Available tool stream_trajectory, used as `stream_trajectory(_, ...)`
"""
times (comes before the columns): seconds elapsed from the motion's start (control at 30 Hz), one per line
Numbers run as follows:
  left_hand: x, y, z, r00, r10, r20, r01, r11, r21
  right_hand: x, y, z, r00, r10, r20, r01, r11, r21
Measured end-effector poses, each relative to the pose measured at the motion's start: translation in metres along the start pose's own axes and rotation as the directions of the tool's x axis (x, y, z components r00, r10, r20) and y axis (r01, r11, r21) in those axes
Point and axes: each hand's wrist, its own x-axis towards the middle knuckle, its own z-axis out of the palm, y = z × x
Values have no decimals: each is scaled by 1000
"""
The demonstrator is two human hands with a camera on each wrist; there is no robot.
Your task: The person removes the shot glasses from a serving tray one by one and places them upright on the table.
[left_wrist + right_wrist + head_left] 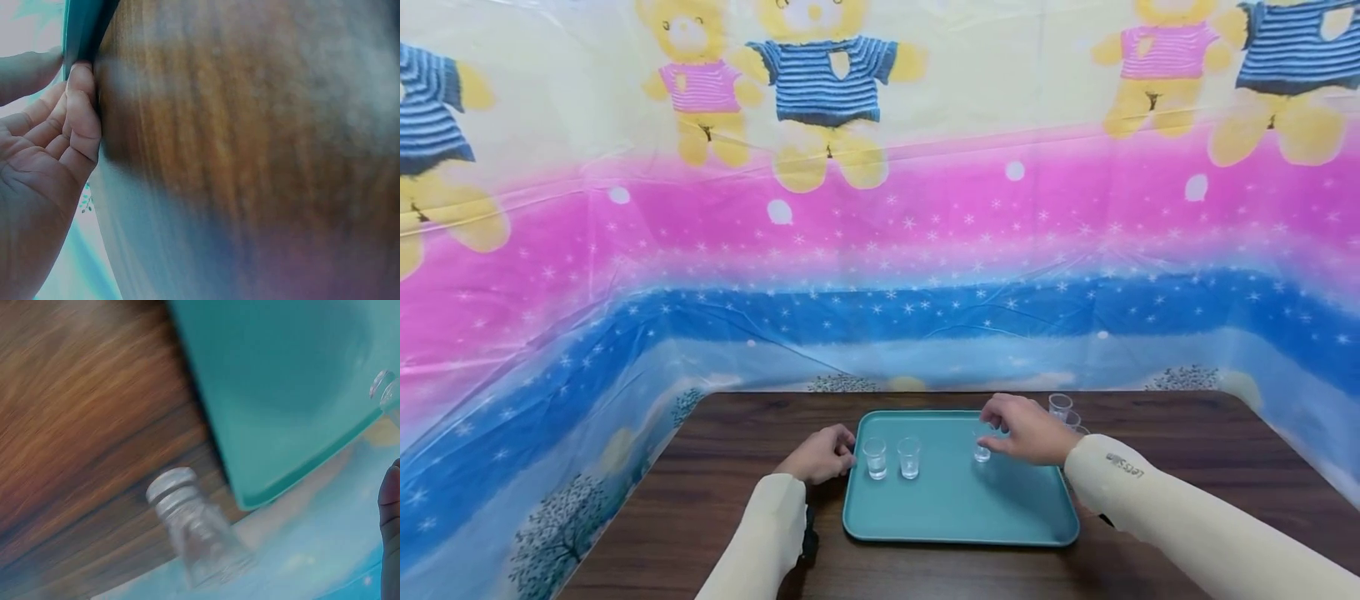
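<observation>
My left hand (822, 454) is at the left edge of a teal tray (955, 517). In the left wrist view its thumb and curled fingers pinch the tray's rim (76, 37). My right hand (1026, 429) reaches over the tray's right side. Between its thumb and fingers it holds a small clear shot glass (981, 452), upright and low over the tray; the hand partly covers the glass. The right wrist view catches only the base end of this shot glass (386, 390) and one finger (390, 506). On the tray's left half stand two more shot glasses, one (875, 460) beside the other (909, 460).
Behind the right hand, off the tray, more shot glasses (1060, 406) stand on the dark wooden table (722, 500). One shot glass (197, 528) shows near the tray's corner in the right wrist view. A patterned curtain (880, 317) hangs around the table.
</observation>
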Motion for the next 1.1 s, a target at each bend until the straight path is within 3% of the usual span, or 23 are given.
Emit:
stream_trajectory(0.43,-4,-2,3,1000,-12,3,12,1000,-1,-31,26,-22,993,115,4,-115,993,-11)
stream_trajectory(0.77,-1,3,0,1000,-16,2,16,1000,-7,-50,47,-45,995,97,-14,-98,994,-42)
stream_trajectory(1.1,-1,4,0,1000,-29,5,29,1000,-3,-63,58,-52,995,97,-19,-99,992,-84)
